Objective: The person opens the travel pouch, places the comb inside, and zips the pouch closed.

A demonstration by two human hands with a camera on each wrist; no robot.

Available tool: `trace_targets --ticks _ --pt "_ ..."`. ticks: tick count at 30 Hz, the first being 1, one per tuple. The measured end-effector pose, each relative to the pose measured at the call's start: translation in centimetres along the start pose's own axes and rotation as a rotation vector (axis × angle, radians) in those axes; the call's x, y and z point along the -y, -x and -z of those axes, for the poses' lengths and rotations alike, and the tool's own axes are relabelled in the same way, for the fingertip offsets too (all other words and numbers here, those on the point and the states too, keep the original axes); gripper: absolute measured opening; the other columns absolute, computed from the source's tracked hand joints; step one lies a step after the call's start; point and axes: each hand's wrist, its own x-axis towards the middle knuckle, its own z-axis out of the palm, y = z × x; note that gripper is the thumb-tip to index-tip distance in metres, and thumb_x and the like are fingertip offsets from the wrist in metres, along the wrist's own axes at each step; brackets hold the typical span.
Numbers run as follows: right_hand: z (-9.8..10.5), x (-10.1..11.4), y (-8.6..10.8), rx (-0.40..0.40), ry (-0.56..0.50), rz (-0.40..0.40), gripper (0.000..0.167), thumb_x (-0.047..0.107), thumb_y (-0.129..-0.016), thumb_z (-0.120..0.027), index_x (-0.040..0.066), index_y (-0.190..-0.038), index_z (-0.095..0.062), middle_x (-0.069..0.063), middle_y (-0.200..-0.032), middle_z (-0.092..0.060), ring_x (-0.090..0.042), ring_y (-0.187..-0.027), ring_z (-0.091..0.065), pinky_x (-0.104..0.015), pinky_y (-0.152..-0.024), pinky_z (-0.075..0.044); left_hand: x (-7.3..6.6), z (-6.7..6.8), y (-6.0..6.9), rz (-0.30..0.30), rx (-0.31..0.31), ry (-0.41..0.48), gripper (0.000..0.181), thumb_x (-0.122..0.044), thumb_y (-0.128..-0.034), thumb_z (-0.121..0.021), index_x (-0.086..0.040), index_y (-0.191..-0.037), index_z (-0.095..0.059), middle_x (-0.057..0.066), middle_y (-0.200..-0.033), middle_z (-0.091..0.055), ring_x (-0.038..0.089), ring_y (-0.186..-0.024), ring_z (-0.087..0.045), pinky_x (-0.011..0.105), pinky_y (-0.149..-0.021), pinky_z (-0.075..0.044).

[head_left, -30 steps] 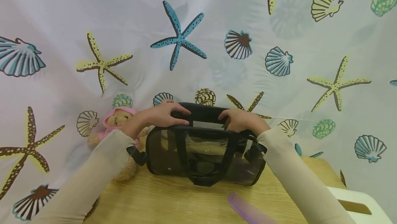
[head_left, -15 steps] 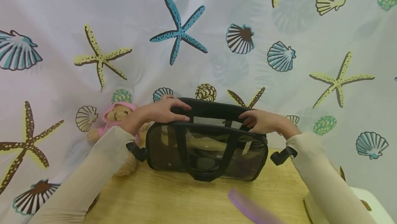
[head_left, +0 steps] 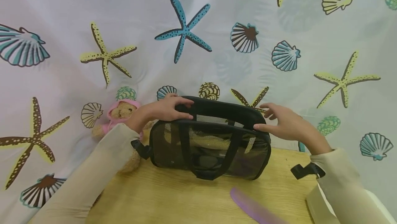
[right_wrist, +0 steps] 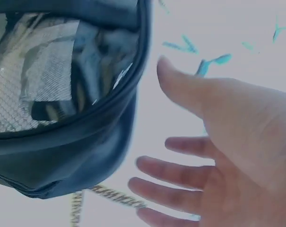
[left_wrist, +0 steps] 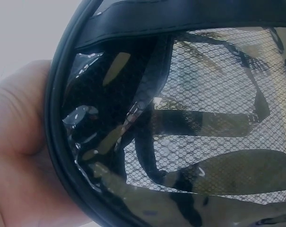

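A black-trimmed clear bag [head_left: 211, 148] with mesh at its back stands upright on the table, its top gaping. Over the bag's left end my left hand [head_left: 167, 108] grips the top, thumb at the front rim and fingers toward the back rim. The left wrist view shows part of that hand [left_wrist: 20, 156] behind the bag's dark piping. Near the right end is my right hand [head_left: 286, 122], fingers spread and holding nothing. In the right wrist view, a gap separates the right hand [right_wrist: 228, 142] from the bag's edge. Dark contents inside are hard to make out.
A teddy bear [head_left: 125, 110] in a pink hood sits left of the bag, partly behind my left arm. A purple comb-like strip [head_left: 248, 206] lies in front on the wooden table [head_left: 173, 200]. A white container [head_left: 319, 203] stands at right. A patterned curtain [head_left: 198, 72] hangs behind.
My right hand has moved rightward along the bag's top, out of the opening and away from its right end, fingers spreading. The left hand stays on the left end.
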Motion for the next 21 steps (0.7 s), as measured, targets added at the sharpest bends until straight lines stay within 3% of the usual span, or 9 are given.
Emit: trace_targets --ticks 5,9,13,16,21 --pt "0.7 1.6 4.0 -0.209 0.008 0.062 0.059 0.042 -0.096 -0.073 0.005 -0.139 -0.056 -0.016 -0.128 -0.065 -0.033 -0.118 -0.062 -0.054 -0.094 -0.054 0.0 0.0 -0.4 0.011 0.011 0.002 0.067 -0.038 -0.0992 -0.068 -0.015 -0.157 -0.044 0.01 -0.157 -0.05 0.042 -0.16 0.002 0.066 -0.126 -0.01" --pt "0.3 2.0 7.0 -0.266 -0.004 0.087 0.044 0.036 -0.095 -0.075 0.01 -0.128 -0.064 -0.006 -0.116 -0.07 -0.022 -0.104 -0.066 -0.041 -0.081 -0.057 0.2 0.0 -0.3 0.012 0.005 0.005 0.066 -0.037 -0.0996 -0.067 -0.014 -0.157 -0.043 0.011 -0.157 -0.049 0.043 -0.159 0.003 0.067 -0.125 -0.009" --pt "-1.9 0.7 9.3 -0.171 -0.042 0.043 0.037 0.038 -0.095 -0.074 0.014 -0.122 -0.067 0.0 -0.11 -0.071 -0.012 -0.095 -0.067 -0.027 -0.073 -0.055 0.1 0.0 -0.3 -0.012 0.002 0.0 0.066 -0.038 -0.1 -0.066 -0.013 -0.157 -0.043 0.013 -0.157 -0.049 0.046 -0.158 0.001 0.068 -0.125 -0.008" --pt "-5.3 -1.0 10.5 -0.022 -0.126 -0.007 0.044 0.045 -0.095 -0.073 0.014 -0.126 -0.066 -0.001 -0.113 -0.07 -0.011 -0.095 -0.067 -0.025 -0.073 -0.055 0.0 0.1 -0.3 -0.002 -0.002 -0.011 0.066 -0.038 -0.1 -0.066 -0.014 -0.157 -0.043 0.012 -0.158 -0.048 0.045 -0.158 0.002 0.068 -0.125 -0.009" --pt "-12.1 -4.0 12.1 0.194 -0.232 -0.123 0.065 0.044 -0.09 -0.078 0.007 -0.139 -0.057 -0.014 -0.128 -0.065 -0.031 -0.109 -0.067 -0.045 -0.083 -0.058 -0.2 -0.3 -0.5 0.004 0.005 -0.013 0.065 -0.037 -0.0998 -0.067 -0.014 -0.156 -0.045 0.011 -0.159 -0.048 0.044 -0.159 0.002 0.069 -0.125 -0.009"
